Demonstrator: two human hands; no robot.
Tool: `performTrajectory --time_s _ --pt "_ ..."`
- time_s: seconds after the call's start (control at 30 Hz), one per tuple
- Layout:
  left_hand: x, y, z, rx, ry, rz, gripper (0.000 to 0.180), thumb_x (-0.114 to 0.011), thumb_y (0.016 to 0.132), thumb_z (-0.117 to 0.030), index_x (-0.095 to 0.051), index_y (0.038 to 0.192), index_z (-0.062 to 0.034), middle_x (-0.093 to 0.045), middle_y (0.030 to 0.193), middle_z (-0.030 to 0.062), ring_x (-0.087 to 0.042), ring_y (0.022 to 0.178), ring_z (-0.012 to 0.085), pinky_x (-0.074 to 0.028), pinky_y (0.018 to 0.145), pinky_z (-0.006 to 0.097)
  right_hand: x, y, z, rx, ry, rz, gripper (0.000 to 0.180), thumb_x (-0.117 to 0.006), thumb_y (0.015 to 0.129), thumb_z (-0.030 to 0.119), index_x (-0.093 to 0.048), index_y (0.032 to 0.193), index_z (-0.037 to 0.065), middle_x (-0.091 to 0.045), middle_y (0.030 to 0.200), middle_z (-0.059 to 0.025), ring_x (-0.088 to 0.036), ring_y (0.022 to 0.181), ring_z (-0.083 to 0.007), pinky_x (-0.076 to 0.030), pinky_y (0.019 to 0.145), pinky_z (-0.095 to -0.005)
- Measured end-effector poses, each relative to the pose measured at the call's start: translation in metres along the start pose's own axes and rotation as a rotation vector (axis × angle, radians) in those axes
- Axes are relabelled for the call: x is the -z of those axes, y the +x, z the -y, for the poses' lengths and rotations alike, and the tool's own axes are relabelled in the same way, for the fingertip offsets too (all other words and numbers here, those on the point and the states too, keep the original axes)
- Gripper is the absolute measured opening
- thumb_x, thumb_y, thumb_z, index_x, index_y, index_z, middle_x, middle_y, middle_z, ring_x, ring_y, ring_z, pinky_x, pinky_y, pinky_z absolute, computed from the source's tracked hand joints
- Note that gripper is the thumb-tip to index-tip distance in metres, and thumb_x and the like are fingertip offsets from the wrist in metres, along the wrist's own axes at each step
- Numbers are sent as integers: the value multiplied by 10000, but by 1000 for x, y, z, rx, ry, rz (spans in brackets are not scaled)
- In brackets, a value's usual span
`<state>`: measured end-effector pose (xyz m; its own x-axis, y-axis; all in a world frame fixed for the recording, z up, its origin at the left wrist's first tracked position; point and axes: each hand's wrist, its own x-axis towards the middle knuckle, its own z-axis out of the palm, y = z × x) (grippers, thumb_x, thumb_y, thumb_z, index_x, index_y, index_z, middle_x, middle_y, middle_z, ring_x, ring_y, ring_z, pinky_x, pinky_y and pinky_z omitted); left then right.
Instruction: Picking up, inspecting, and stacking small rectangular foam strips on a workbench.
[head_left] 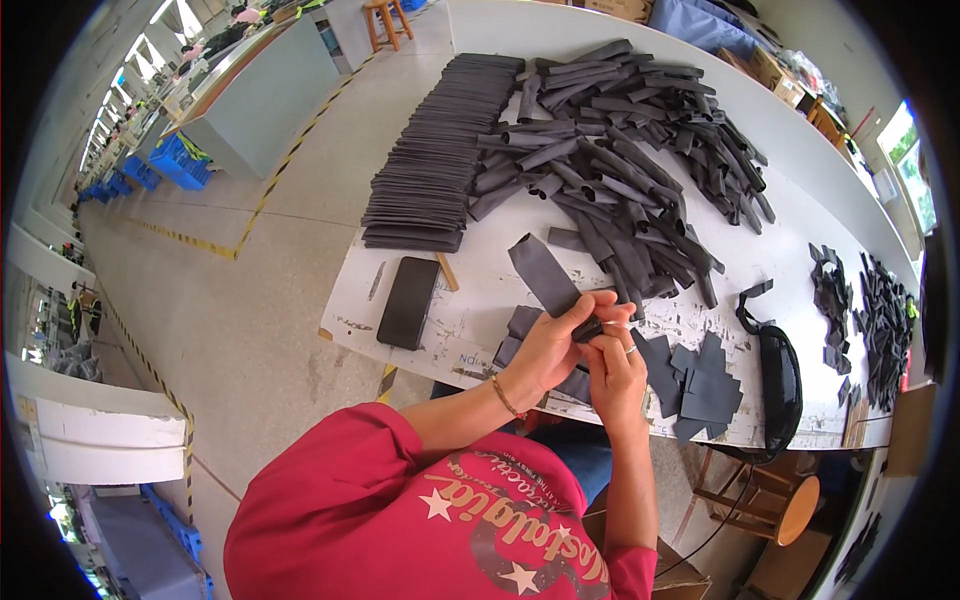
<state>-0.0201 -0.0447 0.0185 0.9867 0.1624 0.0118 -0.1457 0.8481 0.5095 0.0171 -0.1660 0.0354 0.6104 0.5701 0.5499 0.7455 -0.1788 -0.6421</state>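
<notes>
Between my two hands, above the front of the white table (345, 305), is a dark grey fabric sleeve (545, 272). Its flat, wide end points away to the upper left. My left hand (556, 340) is closed around its near end, thumb on top. Close beside it, my right hand (613, 365) pinches the same end with bent fingers; a ring shows on it. The fingertips partly hide the held end. Below my left hand lie more dark pieces (522, 325) near the table edge. Flat dark fabric pieces (708, 388) are spread to the right of my hands.
A neat row of stacked dark sleeves (425, 150) stands at the far left, beside a loose heap of them (640, 170). A black phone-like slab (409, 303) lies at the left. A black mesh pouch (778, 385) hangs over the right edge, near a wooden stool (795, 510).
</notes>
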Motion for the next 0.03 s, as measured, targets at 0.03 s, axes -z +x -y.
performTrajectory --time_s 0.03 --pt "1 0 -5 43 77 -41 389 -495 1006 -298 -506 1321 -70 -641 1200 104 -466 1296 312 -340 1115 469 1 -1 2 -67 30 21 106 -667 820 0 -593 894 19 -614 961 -147 -627 837 -336 -505 691 -397"
